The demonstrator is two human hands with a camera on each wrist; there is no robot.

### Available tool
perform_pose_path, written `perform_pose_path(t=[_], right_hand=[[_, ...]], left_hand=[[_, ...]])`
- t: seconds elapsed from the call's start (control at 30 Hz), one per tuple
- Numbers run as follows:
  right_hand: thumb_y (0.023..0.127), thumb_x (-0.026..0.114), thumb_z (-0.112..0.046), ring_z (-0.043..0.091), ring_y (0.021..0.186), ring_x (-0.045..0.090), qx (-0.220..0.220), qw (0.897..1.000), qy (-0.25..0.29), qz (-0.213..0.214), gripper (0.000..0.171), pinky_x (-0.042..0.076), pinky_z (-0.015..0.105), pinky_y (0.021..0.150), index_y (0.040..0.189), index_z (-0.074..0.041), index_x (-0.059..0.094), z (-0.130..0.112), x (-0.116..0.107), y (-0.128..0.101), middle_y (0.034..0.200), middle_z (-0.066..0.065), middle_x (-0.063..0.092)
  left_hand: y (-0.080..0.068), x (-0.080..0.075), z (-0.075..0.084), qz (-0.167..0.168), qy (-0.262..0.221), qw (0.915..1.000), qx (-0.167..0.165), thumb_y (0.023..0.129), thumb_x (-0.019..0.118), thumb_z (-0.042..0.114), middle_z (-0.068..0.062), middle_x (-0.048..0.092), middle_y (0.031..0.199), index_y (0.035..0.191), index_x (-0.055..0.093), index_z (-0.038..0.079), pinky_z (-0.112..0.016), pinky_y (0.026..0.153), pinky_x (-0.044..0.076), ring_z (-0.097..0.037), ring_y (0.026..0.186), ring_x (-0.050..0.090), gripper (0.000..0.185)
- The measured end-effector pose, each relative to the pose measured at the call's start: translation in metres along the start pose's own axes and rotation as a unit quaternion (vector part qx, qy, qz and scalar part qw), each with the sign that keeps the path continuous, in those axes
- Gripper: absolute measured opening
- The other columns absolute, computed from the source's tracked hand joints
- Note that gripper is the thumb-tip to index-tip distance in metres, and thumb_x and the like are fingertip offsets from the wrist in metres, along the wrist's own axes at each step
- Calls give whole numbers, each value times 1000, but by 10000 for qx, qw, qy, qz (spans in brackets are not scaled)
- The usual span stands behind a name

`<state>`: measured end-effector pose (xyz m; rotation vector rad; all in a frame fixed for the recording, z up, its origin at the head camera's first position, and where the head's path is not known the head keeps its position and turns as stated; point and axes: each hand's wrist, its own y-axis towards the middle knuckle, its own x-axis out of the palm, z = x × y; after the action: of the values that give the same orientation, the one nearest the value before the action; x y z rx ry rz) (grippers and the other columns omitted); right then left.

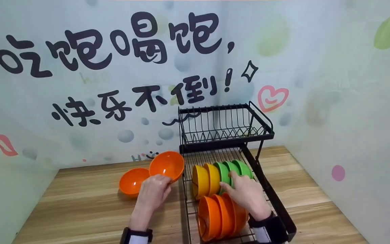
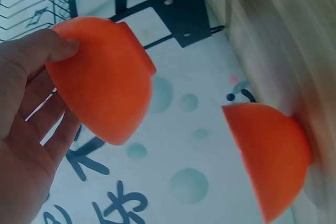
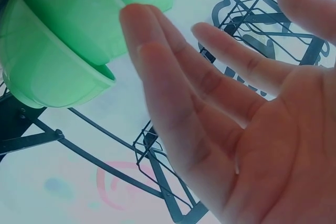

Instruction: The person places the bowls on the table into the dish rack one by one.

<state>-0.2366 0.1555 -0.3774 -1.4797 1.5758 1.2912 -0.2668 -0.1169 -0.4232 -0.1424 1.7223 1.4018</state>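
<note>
Orange bowl (image 1: 167, 165) is pinched by the left hand (image 1: 153, 192) beside the dish rack (image 1: 280, 207), apparently mid-loading; the right hand (image 1: 245, 194), fingers spread, rests over racked green bowls (image 1: 230, 169), so a free slot must be found.

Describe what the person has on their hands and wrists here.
Both hands are bare, with no gloves or rings visible. The left hand has a black strap round its wrist with a white cuff just below it. The right hand has a wider black band at the wrist, also with a white cuff edge beneath. No cables or markings show on either.
</note>
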Motion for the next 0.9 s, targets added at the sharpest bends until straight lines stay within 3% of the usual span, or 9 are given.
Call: perform_pose_path(t=[0.27, 0.53, 0.7, 0.9], right_hand=[[88, 62, -41, 17, 48, 45, -9, 10000, 33, 36, 37, 33, 28, 43, 107, -10, 59, 0, 0, 0, 60, 2, 51], [90, 60, -41, 15, 49, 45, 15, 9988, 300, 384, 38, 32, 28, 44, 112, -11, 58, -1, -1, 2, 61, 1, 51], [92, 57, -42, 14, 59, 52, 42, 9952, 777, 591, 41, 39, 27, 51, 117, -10, 57, -3, -1, 5, 75, 6, 61], [93, 53, -46, 17, 80, 62, 138, 9860, 1566, 558, 46, 51, 32, 68, 123, -11, 55, -4, -3, 8, 96, 9, 65]], left_hand=[[7, -10, 14, -360, 62, 9992, 187, 72, 74, 6, -2, 69, 71, 76, 67, 10, -28, 61, 51, -15, 63, 60, 9], [12, -20, 27, -363, 148, 9975, 586, 70, 77, 9, 0, 71, 74, 80, 70, 11, -29, 64, 53, -15, 67, 63, 12], [16, -21, 36, -104, 152, 9951, 976, 71, 76, 9, 3, 68, 71, 77, 68, 14, -26, 62, 50, -13, 66, 60, 11], [20, -14, 49, 209, -4, 9885, 1498, 67, 75, 5, 5, 70, 73, 79, 70, 15, -22, 63, 50, -9, 68, 62, 17]])
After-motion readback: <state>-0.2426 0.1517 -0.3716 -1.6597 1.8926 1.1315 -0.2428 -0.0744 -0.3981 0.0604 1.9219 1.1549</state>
